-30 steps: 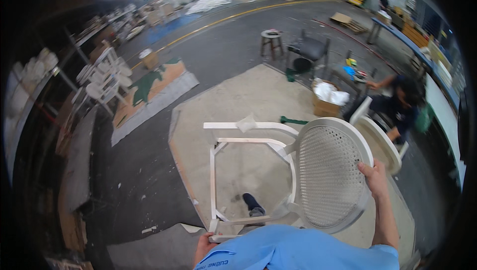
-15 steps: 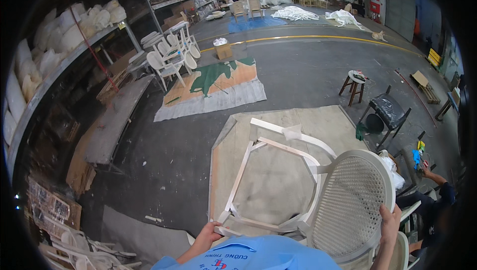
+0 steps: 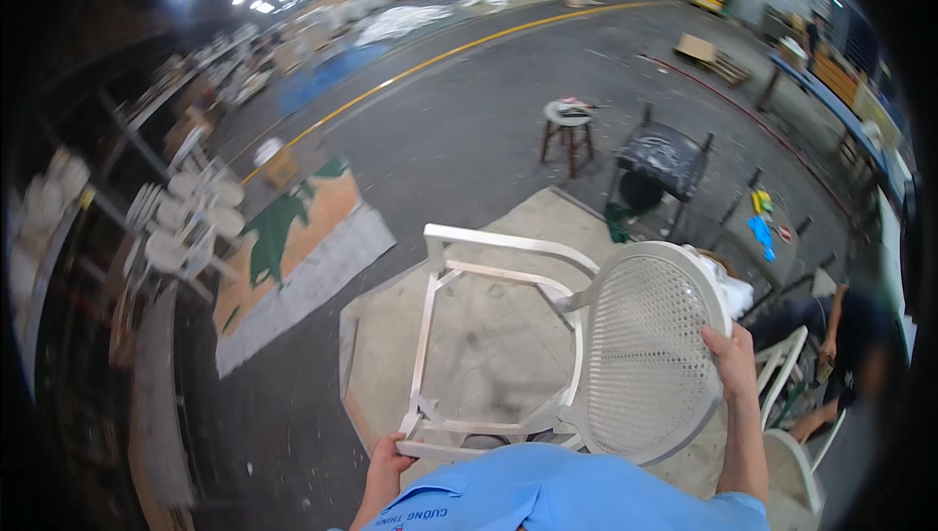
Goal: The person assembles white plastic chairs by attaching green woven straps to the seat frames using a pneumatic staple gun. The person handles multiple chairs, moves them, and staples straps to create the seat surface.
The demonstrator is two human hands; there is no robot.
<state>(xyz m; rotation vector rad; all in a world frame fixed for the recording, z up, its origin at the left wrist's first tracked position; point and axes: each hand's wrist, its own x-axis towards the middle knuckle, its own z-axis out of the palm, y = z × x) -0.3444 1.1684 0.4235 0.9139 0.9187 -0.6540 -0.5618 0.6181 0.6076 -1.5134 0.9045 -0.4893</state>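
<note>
One chair (image 3: pixel 635 350), perhaps partly behind shirt (image 3: pixel 547 492)

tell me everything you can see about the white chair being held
The white chair looks like painted wood, with an oval back of woven, cane-like mesh inside a rim. Its seat frame is open, with braces at corners. Curved bars, apparently armrests, run along the far and near sides. The back stands to the right, over a pale mat. The left hand holds the near bar's left end; the right hand grips the back's outer rim.
</note>
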